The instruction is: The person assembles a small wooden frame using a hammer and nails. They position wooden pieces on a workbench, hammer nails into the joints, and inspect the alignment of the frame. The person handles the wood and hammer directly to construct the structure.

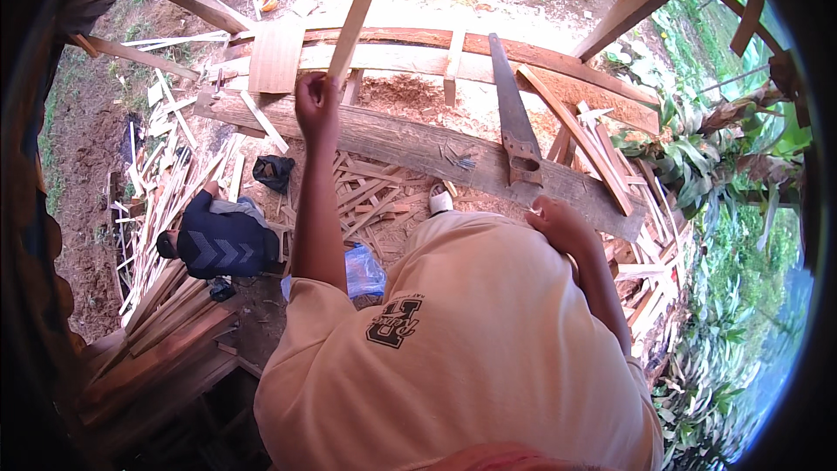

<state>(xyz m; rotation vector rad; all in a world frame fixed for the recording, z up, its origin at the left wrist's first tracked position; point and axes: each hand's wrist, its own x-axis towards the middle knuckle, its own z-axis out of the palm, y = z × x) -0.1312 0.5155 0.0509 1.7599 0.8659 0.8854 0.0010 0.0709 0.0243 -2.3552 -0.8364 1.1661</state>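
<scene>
1 pale shirt [488, 296] lies nearest, bearing a dark printed emblem [397, 324] of block letters crossed by script. Just past it, the right hand [558, 222] sits at the near edge of a long weathered plank [375, 138], fingers curled; whether they pinch something small I cannot tell. The handsaw [512, 113] rests across that plank, its handle just beyond the right hand and slightly to its left, apart from it; this is the nearer of the 2 hands to the saw. Its long axis runs away from the body, tip leaning a little left. Left of the saw, loose nails [455, 159] lie on the plank.

Farther out, the left hand [316, 106] is raised, gripping the lower end of a wooden strip [353, 30]. The strip extends outward from the fist, tilted right, so its line and the saw's converge away from the person. Strip and saw show no readable writing. To the left, a co-worker's dark jacket [222, 242] carries pale chevrons, with no letters I can make out.
</scene>
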